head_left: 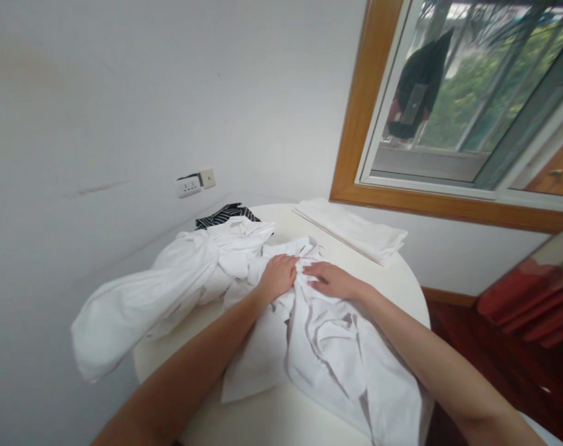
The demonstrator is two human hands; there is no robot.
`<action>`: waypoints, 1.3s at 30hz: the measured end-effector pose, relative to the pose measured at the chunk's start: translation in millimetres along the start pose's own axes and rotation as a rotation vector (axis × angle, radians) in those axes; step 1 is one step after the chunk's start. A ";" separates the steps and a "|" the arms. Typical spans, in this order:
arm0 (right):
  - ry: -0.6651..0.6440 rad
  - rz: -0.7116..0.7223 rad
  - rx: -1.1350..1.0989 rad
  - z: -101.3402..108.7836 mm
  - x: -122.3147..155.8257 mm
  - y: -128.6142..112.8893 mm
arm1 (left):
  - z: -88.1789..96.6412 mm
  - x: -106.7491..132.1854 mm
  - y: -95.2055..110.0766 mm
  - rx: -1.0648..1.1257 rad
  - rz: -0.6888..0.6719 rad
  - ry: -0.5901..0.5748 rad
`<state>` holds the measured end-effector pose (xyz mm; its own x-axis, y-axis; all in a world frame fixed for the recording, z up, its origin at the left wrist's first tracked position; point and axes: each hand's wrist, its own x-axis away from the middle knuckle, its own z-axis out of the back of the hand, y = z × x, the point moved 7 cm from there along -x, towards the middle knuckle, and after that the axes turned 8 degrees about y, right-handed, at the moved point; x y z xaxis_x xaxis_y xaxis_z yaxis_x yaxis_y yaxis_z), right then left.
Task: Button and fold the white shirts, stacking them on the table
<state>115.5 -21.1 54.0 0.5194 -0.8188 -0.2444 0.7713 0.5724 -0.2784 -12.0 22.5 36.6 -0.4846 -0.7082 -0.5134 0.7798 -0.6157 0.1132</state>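
A rumpled white shirt (327,347) is spread over the round table, its lower part hanging over the near right edge. My left hand (280,275) lies on its upper part, fingers together and curled over the bunched cloth. Just to the right, my right hand (334,280) touches the same bunched cloth, with its fingers apart. Beyond my hands, some of the shirt's upper cloth (306,246) stands up in folds. A second white garment (183,266) lies heaped to the left, with a long part hanging past the table edge.
The round white table (272,217) stands close to the wall. A folded white cloth (350,228) lies at its back right, and a black striped cloth (225,214) at the back left. Wall sockets (188,186), a wood-framed window (350,124) and red fabric (532,303) are around it.
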 end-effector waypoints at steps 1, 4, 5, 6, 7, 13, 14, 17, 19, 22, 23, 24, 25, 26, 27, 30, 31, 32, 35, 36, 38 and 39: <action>0.027 -0.044 -0.074 7.2 0.7 13.5 | 0.0 -0.3 -0.7 -0.011 0.010 0.000; 0.196 -0.323 -0.070 32.3 4.9 65.6 | 2.0 -1.3 -1.3 -0.030 0.034 0.016; 0.236 -0.408 -0.011 37.6 7.6 79.4 | 2.6 -1.3 -0.7 -0.027 0.031 0.021; 0.249 -0.466 0.049 39.6 10.0 89.2 | 3.2 -1.2 0.0 -0.023 0.026 0.029; 0.239 -0.497 0.097 38.3 11.7 94.9 | 3.8 -1.0 0.5 -0.021 0.022 0.038; 0.138 -0.432 0.152 11.9 11.8 84.7 | 4.6 -0.2 4.2 -0.063 -0.008 0.046; 0.148 -0.435 0.149 10.4 11.8 83.0 | 4.8 -0.2 4.6 -0.071 -0.007 0.040; 0.278 -0.487 0.046 15.0 13.7 84.5 | 6.1 -0.2 6.0 -0.089 -0.008 0.034; 0.438 -0.540 -0.055 24.8 18.0 90.9 | 6.6 -0.1 7.3 -0.090 -0.019 0.037; 0.644 -0.593 -0.194 42.6 27.0 103.0 | 5.9 -0.2 7.5 -0.077 -0.026 0.047; 0.686 -0.609 -0.233 49.1 30.3 107.2 | 5.7 -0.3 7.1 -0.072 -0.025 0.054; 0.722 -0.630 -0.254 56.9 34.3 111.4 | 5.6 -0.4 6.6 -0.067 -0.024 0.065; 0.758 -0.655 -0.246 66.6 39.1 115.1 | 5.6 -0.6 6.2 -0.061 -0.026 0.077; 0.794 -0.680 -0.200 78.4 44.6 118.0 | 5.5 -0.6 6.0 -0.053 -0.031 0.086; 0.828 -0.708 -0.121 91.6 50.7 120.0 | 5.1 -0.6 6.1 -0.045 -0.040 0.089; 0.853 -0.813 0.199 131.4 68.1 125.2 | 4.1 -0.2 7.1 -0.023 -0.063 0.086; 0.833 -0.855 0.292 142.5 73.2 128.5 | 4.0 0.0 7.6 -0.018 -0.069 0.085; 0.810 -0.895 0.370 152.8 78.2 132.8 | 4.0 0.2 8.2 -0.015 -0.073 0.084; 0.779 -0.976 0.550 180.4 92.5 147.7 | 3.6 0.8 9.6 -0.001 -0.080 0.070; 0.782 -0.987 0.606 188.4 96.6 151.6 | 3.4 0.9 9.7 0.004 -0.078 0.063; 0.796 -0.986 0.715 200.4 101.5 154.8 | 3.1 0.9 9.4 0.014 -0.075 0.053; 0.800 -0.966 0.760 203.1 100.9 153.3 | 2.9 0.9 9.4 0.022 -0.077 0.050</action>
<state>360.9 -25.0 175.3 -0.4428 -0.4752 -0.7604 0.8291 -0.5399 -0.1454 -6.3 15.2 39.7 -0.5219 -0.6407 -0.5631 0.7318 -0.6755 0.0903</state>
